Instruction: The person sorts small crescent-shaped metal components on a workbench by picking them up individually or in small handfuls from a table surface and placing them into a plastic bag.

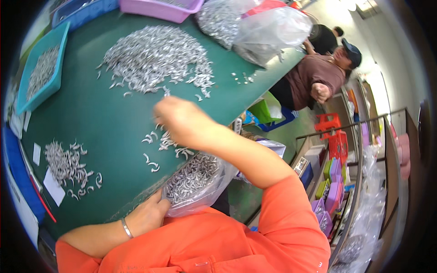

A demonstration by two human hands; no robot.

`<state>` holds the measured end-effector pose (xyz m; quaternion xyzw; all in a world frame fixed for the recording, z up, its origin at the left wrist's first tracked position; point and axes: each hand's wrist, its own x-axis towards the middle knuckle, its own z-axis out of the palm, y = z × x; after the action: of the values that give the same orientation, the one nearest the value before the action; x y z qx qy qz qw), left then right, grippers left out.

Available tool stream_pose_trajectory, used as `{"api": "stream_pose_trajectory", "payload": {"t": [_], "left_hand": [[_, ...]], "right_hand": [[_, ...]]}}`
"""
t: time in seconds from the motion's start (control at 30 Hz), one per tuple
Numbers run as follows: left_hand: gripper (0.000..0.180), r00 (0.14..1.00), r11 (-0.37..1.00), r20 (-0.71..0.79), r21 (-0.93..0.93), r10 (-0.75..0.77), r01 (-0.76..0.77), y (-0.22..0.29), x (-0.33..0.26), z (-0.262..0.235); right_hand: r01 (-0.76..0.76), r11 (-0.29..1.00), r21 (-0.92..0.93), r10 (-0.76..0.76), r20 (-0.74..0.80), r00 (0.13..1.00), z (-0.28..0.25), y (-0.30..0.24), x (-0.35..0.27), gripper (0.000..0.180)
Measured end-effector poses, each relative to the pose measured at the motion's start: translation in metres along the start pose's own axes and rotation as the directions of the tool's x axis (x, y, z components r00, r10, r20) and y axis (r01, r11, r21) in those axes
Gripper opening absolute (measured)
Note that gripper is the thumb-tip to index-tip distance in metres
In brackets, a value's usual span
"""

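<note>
Left hand [152,213]: fingers closed on the rim of a clear plastic bag [221,186], in which curved silver metal pieces [193,177] are held, to the right of that hand. Right hand [178,120]: fingers curled inward, blurred; whether a piece is pinched cannot be told. Loose pieces [166,143]: scattered on the green table [116,120] just nearside of the right hand. Large heap [154,59]: piled beyond the right hand. Smaller pile [68,164]: placed well left of the right hand
</note>
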<state>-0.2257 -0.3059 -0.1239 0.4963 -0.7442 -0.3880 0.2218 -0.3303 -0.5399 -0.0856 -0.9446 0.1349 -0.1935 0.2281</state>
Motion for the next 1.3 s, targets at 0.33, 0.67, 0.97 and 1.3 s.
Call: {"api": "stream_pose_trajectory", "payload": {"t": [0.33, 0.67, 0.97, 1.3], "left_hand": [[0.020, 0.999, 0.998, -0.022, -0.040, -0.039, 0.038, -0.010, -0.004, 0.012], [0.022, 1.000, 0.991, -0.007, -0.129, -0.025, 0.024, -0.007, 0.003, 0.003], [0.027, 0.998, 0.999, -0.048, 0.013, 0.036, -0.035, -0.005, 0.004, 0.002], [0.023, 0.986, 0.993, -0.120, 0.012, 0.118, -0.118, -0.010, 0.003, 0.010]], "right_hand": [[0.301, 0.935, 0.190, -0.343, 0.255, 0.904, 0.136, -0.097, 0.075, 0.010], [0.416, 0.892, 0.177, -0.436, 0.092, 0.895, 0.074, -0.054, 0.032, 0.019], [0.185, 0.982, -0.037, -0.180, 0.114, 0.977, 0.002, 0.018, -0.039, 0.033], [0.365, 0.931, -0.017, -0.364, 0.030, 0.931, 0.028, 0.020, -0.033, 0.028]]}}
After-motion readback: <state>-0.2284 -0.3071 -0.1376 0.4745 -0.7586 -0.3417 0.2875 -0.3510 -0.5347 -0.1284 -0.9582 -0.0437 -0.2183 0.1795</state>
